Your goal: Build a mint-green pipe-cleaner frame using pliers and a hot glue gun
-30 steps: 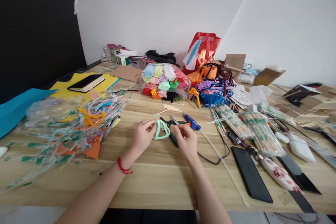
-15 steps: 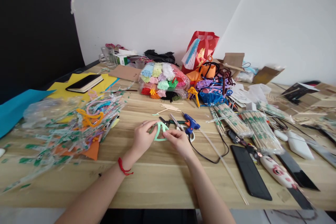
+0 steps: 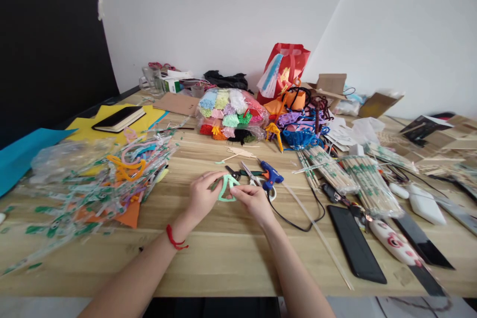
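Between my hands is a mint-green pipe cleaner (image 3: pixel 222 194) bent into a rounded loop with a piece across its inside. My left hand (image 3: pixel 203 194) pinches its left side, a red string bracelet on that wrist. The fingertips of my right hand (image 3: pixel 254 200) are closed on its right part. Just beyond the hands lie scissors (image 3: pixel 253 175) with pale handles, a dark-handled tool (image 3: pixel 233 173) that looks like pliers, and a blue glue gun (image 3: pixel 272 175) with a black cord.
A heap of plastic wrappers (image 3: pixel 100 184) covers the left of the table. Bagged coloured pipe cleaners (image 3: pixel 231 115) stand at the back, beside a red bag (image 3: pixel 288 67). To the right are wooden sticks in packs (image 3: pixel 367 186), a black phone (image 3: pixel 356 243) and a clear glue stick (image 3: pixel 316 231).
The green loop has tilted slightly and its outline looks rounder. Both hands keep their hold in nearly the same place; the view has shifted a little.
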Demonstrator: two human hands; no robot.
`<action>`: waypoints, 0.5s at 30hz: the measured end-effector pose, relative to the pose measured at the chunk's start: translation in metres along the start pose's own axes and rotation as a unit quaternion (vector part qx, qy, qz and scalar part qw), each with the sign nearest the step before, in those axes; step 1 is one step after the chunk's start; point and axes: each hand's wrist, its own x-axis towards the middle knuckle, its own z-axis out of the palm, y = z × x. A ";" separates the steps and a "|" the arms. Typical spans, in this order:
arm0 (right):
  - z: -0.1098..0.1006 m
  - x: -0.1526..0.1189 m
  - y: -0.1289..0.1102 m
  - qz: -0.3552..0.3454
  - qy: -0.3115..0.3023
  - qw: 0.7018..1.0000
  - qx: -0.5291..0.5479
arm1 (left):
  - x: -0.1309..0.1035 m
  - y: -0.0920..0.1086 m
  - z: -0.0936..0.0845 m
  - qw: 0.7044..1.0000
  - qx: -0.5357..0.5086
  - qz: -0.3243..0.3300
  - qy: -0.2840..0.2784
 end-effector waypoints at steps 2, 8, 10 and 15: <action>0.000 0.000 0.000 -0.001 0.005 1.000 -0.003 | 0.000 0.001 0.000 1.000 -0.003 -0.004 -0.002; 0.001 0.000 -0.002 0.009 0.020 1.000 -0.003 | 0.000 0.002 0.000 1.000 -0.005 -0.006 -0.004; 0.001 0.000 -0.002 0.009 0.022 1.000 -0.002 | 0.000 0.002 0.000 1.000 -0.003 -0.003 -0.005; 0.002 0.000 -0.002 0.007 0.016 1.000 0.009 | -0.001 0.001 0.000 1.000 0.004 0.011 -0.004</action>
